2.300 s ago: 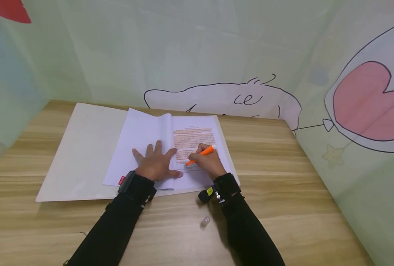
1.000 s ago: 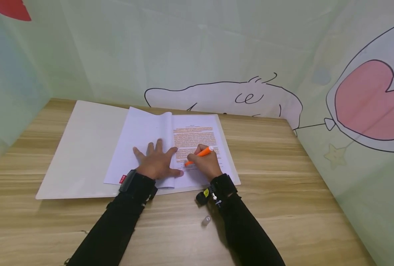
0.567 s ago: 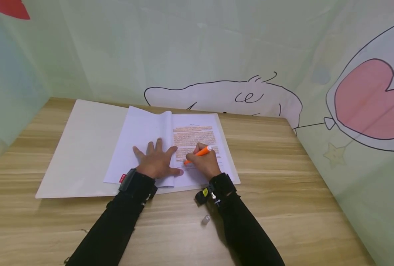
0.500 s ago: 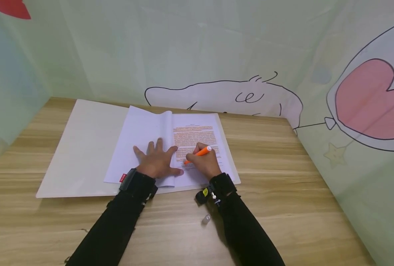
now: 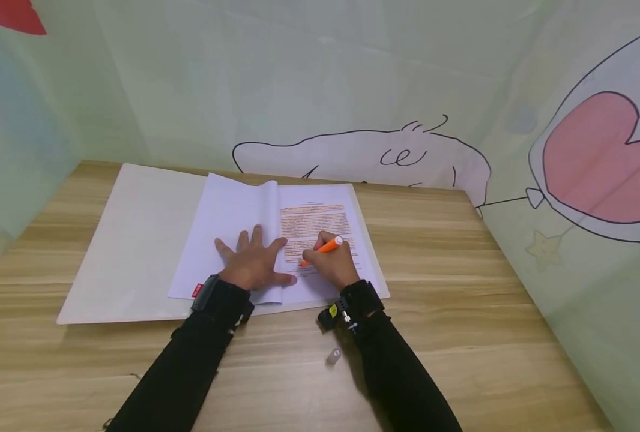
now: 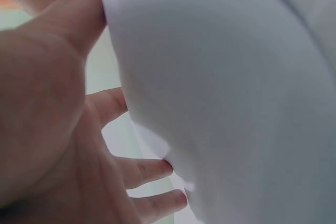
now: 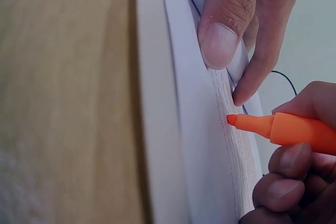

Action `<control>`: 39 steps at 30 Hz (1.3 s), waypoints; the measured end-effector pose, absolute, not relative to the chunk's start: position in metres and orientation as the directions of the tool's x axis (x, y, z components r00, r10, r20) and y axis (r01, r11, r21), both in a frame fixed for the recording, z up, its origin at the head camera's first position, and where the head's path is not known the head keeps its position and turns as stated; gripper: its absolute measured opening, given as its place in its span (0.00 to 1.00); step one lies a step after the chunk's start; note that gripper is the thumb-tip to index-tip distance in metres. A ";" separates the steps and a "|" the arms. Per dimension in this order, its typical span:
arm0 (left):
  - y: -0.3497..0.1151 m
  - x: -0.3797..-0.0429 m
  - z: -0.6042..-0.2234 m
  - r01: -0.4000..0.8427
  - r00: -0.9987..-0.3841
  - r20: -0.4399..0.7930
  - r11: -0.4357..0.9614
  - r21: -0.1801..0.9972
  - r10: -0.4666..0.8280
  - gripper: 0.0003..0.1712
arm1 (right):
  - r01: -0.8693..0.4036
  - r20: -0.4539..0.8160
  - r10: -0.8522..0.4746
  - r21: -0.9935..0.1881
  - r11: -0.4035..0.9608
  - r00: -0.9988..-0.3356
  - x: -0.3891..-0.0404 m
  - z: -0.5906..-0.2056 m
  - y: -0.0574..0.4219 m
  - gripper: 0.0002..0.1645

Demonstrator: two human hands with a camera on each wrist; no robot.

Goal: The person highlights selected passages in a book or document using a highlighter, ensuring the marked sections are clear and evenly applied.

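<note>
My right hand (image 5: 335,264) pinches an orange highlighter (image 5: 328,246), its tip down at the lower lines of a printed page (image 5: 311,198). In the right wrist view the highlighter's orange tip (image 7: 231,119) meets the text, with curled fingers behind it. Orange marking covers most of the printed lines above. My left hand (image 5: 252,264) lies spread on the turned-over white sheet (image 5: 239,207), thumb reaching onto the printed page. The left wrist view shows the straight fingers (image 6: 144,171) touching the white paper (image 6: 210,103). Beneath the sheets lies an opened white folder (image 5: 131,240).
A small greyish translucent cap (image 5: 333,356) lies on the wooden table (image 5: 449,336), near the right forearm. Behind the table's back edge hangs a pale green printed backdrop (image 5: 298,72), which also runs along both sides.
The highlighter and right hand have shifted slightly left and up over the page, with orange marking now lower down. My left hand stays in place. The head view tilts slightly.
</note>
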State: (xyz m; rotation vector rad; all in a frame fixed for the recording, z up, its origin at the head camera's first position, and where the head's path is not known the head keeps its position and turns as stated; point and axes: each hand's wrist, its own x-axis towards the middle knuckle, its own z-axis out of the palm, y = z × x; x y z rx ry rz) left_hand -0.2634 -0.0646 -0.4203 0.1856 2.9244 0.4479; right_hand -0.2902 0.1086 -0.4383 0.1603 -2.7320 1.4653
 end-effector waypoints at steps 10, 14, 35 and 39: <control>-0.067 -0.264 -0.422 0.110 -0.978 -0.136 0.947 0.303 0.158 0.52 | -0.135 0.115 -0.071 -0.825 0.549 -0.991 -0.292 -0.439 0.109 0.20; -0.066 -0.264 -0.422 0.110 -0.978 -0.137 0.945 0.308 0.158 0.52 | -0.128 0.112 -0.062 -0.821 0.557 -0.992 -0.292 -0.440 0.111 0.20; -0.066 -0.261 -0.419 0.107 -0.977 -0.145 0.947 0.301 0.156 0.52 | -0.086 0.085 -0.027 -0.821 0.564 -0.996 -0.293 -0.437 0.115 0.19; -0.066 -0.261 -0.419 0.106 -0.977 -0.146 0.948 0.301 0.156 0.52 | -0.078 0.085 -0.013 -0.829 0.554 -0.996 -0.293 -0.437 0.115 0.20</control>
